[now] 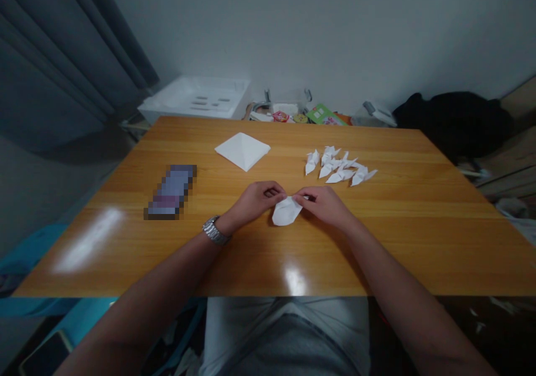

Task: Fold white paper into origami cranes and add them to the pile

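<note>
A small piece of folded white paper (286, 212) is held just above the table between my two hands. My left hand (260, 198) pinches its upper left edge, thumb against fingers. On the upper right edge, my right hand (323, 203) pinches it the same way. Beyond my right hand, several folded white paper cranes (335, 165) lie in a loose cluster. Further back to the left rests a creased sheet of white paper (243, 150), turned like a diamond.
The wooden table (176, 264) reaches back toward the wall. A pixelated phone-like object (171, 193) lies on its left side. Behind the far edge stand a white basin-like container (201, 98) and a green packet (324, 115). A dark heap (454, 120) is at the back right.
</note>
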### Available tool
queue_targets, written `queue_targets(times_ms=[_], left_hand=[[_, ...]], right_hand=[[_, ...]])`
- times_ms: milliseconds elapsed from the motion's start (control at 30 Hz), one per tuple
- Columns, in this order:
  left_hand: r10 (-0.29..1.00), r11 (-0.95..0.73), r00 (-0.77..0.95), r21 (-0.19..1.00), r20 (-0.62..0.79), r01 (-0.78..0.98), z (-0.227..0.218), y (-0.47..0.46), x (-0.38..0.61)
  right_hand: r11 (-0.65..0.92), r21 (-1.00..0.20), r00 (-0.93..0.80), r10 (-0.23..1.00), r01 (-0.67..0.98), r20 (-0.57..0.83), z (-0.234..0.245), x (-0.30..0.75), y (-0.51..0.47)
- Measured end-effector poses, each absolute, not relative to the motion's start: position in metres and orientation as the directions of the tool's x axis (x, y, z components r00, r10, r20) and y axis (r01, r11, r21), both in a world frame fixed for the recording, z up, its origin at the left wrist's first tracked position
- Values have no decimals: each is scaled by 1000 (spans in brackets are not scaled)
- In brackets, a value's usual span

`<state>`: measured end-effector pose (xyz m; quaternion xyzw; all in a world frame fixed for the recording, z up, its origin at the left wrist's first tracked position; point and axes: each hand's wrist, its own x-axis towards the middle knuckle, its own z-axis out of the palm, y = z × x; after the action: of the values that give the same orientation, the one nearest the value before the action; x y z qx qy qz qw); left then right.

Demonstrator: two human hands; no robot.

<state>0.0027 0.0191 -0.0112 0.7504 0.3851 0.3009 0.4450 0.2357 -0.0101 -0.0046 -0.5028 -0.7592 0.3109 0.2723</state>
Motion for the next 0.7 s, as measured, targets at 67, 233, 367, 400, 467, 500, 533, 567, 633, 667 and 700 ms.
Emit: queue_targets(times_ms=[67, 233, 367, 400, 467, 500, 533, 567, 633, 667, 700], left_hand=[[848, -327, 512, 895, 137, 302, -8, 18, 4], [832, -202, 548, 967, 86, 156, -10, 13, 7], [844, -234, 522, 960, 121, 156, -18, 15, 5], [849, -267, 509, 947, 143, 179, -19, 17, 4], [854, -324, 489, 917, 178, 234, -18, 19, 3], [857, -349, 478, 899, 191, 266, -16, 20, 2], [860, -369, 468, 880, 202, 298, -15, 21, 1], [863, -385, 459, 863, 210, 329, -13, 21, 1], [865, -404, 452, 837, 218, 369, -10, 21, 0], [862, -410, 457, 831, 219, 376, -9, 21, 0], [856, -418, 467, 828, 221, 374, -8, 20, 0]], right_hand=[[285, -746, -312, 944, 602, 109, -6, 236, -9], [245, -739, -219, 966, 627, 134, -11, 241, -4], [227, -759, -168, 973, 610, 156, -13, 244, -2], [226, -767, -164, 974, 601, 158, -14, 245, -1], [226, -782, -171, 973, 580, 155, -15, 246, 0], [228, -792, -183, 972, 567, 149, -17, 246, 0], [229, -803, -198, 970, 550, 141, -18, 246, 1], [228, -818, -215, 968, 528, 131, -20, 246, 1], [215, -849, -248, 963, 483, 103, -24, 245, 1], [202, -865, -260, 962, 459, 86, -25, 244, 1], [186, -882, -271, 960, 433, 69, -26, 243, 0]])
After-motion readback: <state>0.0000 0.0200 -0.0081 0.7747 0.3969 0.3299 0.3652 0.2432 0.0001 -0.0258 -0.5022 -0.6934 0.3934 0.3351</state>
